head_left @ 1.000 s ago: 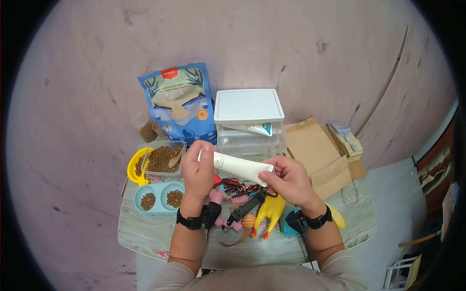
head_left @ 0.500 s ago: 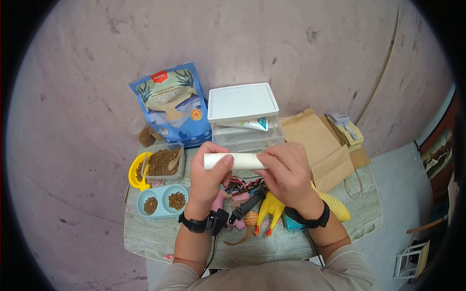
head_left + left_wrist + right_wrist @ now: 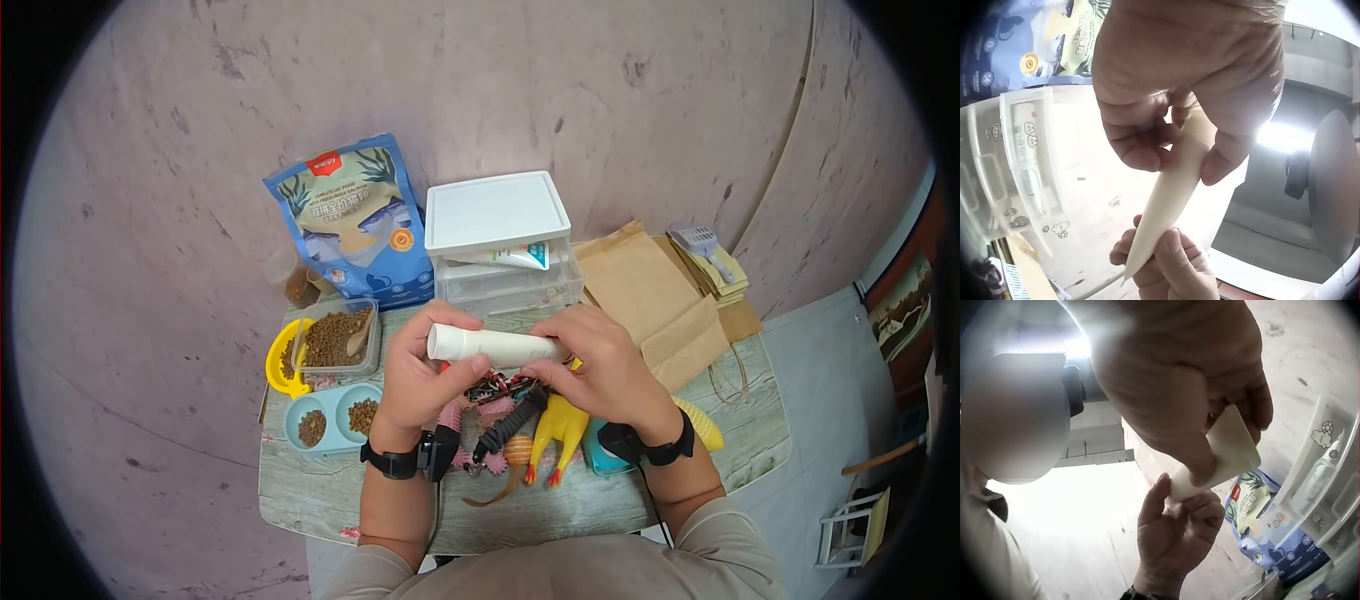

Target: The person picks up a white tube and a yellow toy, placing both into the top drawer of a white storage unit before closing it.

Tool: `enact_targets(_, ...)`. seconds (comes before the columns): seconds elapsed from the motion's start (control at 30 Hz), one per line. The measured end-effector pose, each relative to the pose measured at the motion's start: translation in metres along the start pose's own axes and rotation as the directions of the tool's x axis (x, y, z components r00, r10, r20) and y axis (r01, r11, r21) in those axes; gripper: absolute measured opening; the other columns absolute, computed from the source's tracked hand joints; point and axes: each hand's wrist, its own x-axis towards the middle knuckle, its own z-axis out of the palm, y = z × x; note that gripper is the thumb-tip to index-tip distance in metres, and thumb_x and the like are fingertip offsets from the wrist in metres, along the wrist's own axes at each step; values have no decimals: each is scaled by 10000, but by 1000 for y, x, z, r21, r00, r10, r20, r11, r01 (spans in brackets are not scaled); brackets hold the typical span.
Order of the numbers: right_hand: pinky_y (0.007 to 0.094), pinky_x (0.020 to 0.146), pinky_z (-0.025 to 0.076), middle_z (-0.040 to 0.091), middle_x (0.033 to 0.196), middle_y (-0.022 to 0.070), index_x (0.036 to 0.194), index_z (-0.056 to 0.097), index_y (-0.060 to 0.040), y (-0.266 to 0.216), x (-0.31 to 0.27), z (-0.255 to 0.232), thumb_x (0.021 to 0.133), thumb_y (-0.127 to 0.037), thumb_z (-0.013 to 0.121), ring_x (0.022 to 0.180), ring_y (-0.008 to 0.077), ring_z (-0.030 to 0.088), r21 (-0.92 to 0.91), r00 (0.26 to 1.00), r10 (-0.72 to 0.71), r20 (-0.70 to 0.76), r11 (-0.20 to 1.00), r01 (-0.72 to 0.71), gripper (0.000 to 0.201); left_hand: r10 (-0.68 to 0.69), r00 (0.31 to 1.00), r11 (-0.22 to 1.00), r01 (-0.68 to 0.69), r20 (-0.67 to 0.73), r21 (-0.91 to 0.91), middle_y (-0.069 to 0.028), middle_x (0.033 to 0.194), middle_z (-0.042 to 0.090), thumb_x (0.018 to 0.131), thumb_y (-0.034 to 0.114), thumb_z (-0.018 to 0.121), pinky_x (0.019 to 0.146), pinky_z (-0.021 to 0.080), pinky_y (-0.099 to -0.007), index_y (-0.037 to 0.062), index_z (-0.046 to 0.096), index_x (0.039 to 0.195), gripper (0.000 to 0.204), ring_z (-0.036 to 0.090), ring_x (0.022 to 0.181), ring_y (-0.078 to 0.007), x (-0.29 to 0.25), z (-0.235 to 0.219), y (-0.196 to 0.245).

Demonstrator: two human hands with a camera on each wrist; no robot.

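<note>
A white squeeze tube (image 3: 500,346) is held nearly level above the table, its round capped end to the left. My left hand (image 3: 415,375) grips it near the cap, thumb along the lower side and fingers behind. At the other end, my right hand (image 3: 605,365) pinches the tube between thumb and fingers. In the left wrist view, the tube (image 3: 1166,194) tapers to a thin flat end beside the right hand's fingers. The right wrist view shows that broad flat end of the tube (image 3: 1233,447) under the right thumb.
Below the hands lie a yellow rubber chicken (image 3: 556,435) and several pet toys. Behind stands a white-topped drawer box (image 3: 497,212) with another tube inside. A blue cat food bag (image 3: 352,225), kibble tub (image 3: 338,335) and blue double bowl (image 3: 332,437) are left; paper bags (image 3: 645,285) right.
The tube has gone from slanting down to the right to nearly level and has been turned about its length. My left thumb has shifted from the cap to the tube's lower side.
</note>
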Motion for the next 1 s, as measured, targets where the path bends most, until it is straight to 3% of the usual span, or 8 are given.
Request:
enact_targets(0.27, 402, 696, 438, 581, 829, 114, 936, 584, -33, -4, 3, 6, 735, -89, 714, 783, 321, 568, -161, 981, -108, -162, 984, 81, 246, -247, 952, 967, 253, -180, 11, 27, 692, 554, 930, 233, 595, 491, 385, -177, 31, 584, 916, 203, 488, 572, -12, 1, -1, -5)
enact_targets(0.5, 417, 668, 459, 595, 825, 142, 997, 583, -12, -7, -1, 16, 766, -77, 683, 742, 343, 579, -141, 999, -42, 6, 989, 43, 260, -81, 991, 960, 107, -109, 258, 13, 653, 518, 982, 260, 482, 425, 326, -178, 51, 563, 912, 236, 431, 471, -29, 1, 1, -12)
enact_targets(0.57, 428, 644, 465, 593, 799, 154, 1028, 576, -1, -5, 0, 15, 780, -74, 668, 709, 354, 579, -148, 995, -84, -49, 986, 75, 275, -150, 972, 978, 173, -181, 116, 4, 699, 530, 995, 251, 448, 488, 365, -178, 44, 579, 978, 245, 455, 530, -36, 2, 4, -8)
enact_targets(0.7, 402, 647, 474, 633, 864, 160, 1050, 593, -23, 19, 18, 7, 775, -68, 685, 742, 344, 598, -223, 993, -64, -98, 974, 41, 293, -116, 963, 977, 154, -244, 145, -51, 774, 548, 977, 223, 480, 570, 431, -251, 8, 582, 1036, 244, 537, 614, -112, 7, -2, -19)
enact_targets(0.77, 441, 637, 466, 602, 803, 170, 994, 573, -5, 27, 39, 0, 796, -64, 640, 741, 362, 594, -370, 998, -5, -68, 929, -21, 217, 228, 963, 723, -67, -146, 688, -92, 896, 564, 947, 154, 509, 606, 430, -268, -14, 582, 1076, 224, 517, 673, -148, 11, -6, -21)
enact_targets(0.83, 452, 627, 465, 613, 788, 178, 950, 583, -15, 39, 58, 0, 807, -91, 631, 737, 365, 605, -414, 994, -96, -59, 908, 63, 169, 189, 972, 722, -40, -142, 690, -106, 934, 565, 924, 148, 534, 634, 444, -284, -17, 582, 1067, 223, 535, 708, -178, 10, -7, -22)
enact_targets(0.9, 458, 622, 468, 611, 748, 174, 895, 606, -13, 50, 71, 7, 801, -109, 632, 705, 371, 605, -421, 983, 57, 173, 907, 21, 137, 89, 988, 710, 23, -122, 704, -133, 1009, 567, 878, 137, 584, 688, 472, -316, -22, 582, 1047, 232, 572, 778, -239, 7, -8, -23)
enact_targets(1.0, 460, 627, 476, 620, 734, 179, 858, 633, -10, 62, 81, 23, 791, -109, 633, 701, 375, 614, -435, 967, 43, 253, 897, 74, 119, 138, 989, 634, -47, -52, 772, -145, 1033, 569, 854, 137, 606, 721, 494, -337, -18, 578, 1050, 252, 591, 840, -287, 5, -17, -34)
